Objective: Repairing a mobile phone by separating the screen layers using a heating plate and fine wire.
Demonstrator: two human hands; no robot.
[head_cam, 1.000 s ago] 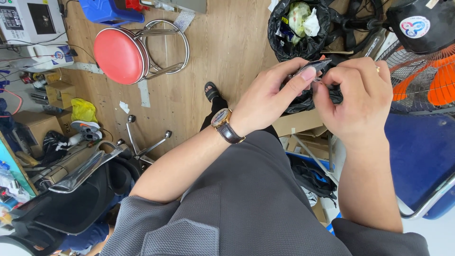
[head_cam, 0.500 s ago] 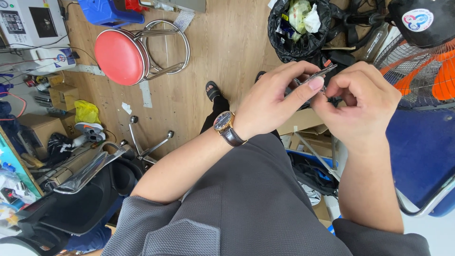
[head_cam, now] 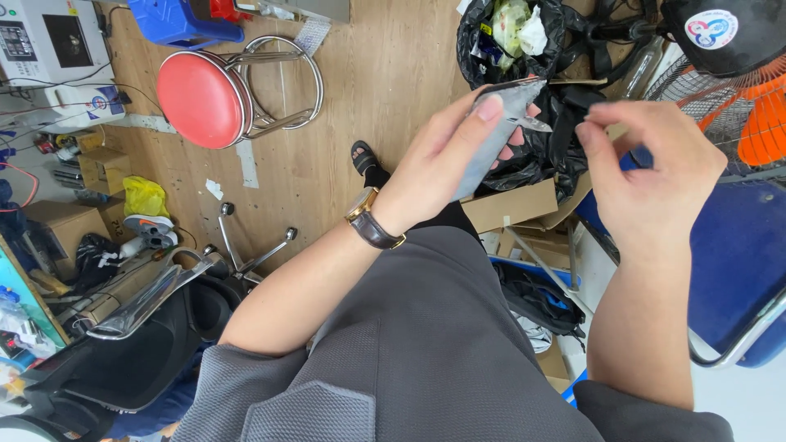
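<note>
Left hand pinching a long grey plastic pouch above a black rubbish bag

The left hand (head_cam: 446,160), a brown-strapped wristwatch (head_cam: 370,219) on its wrist, grips a slim, smooth, translucent grey pouch (head_cam: 491,139) between thumb and fingers, held tilted over the lap. The right hand (head_cam: 651,176) hovers just beside it, fingers curled, thumb and forefinger nearly together, holding nothing visible. Behind lies a crinkled black rubbish bag (head_cam: 491,49); a round red padded stool (head_cam: 201,98) stands on wood-plank flooring.

Left hand (head_cam: 446,164) gripping grey plastic pouch (head_cam: 495,135), right hand (head_cam: 651,176) apart, fingers pinched, above black bin bag (head_cam: 491,61)
</note>
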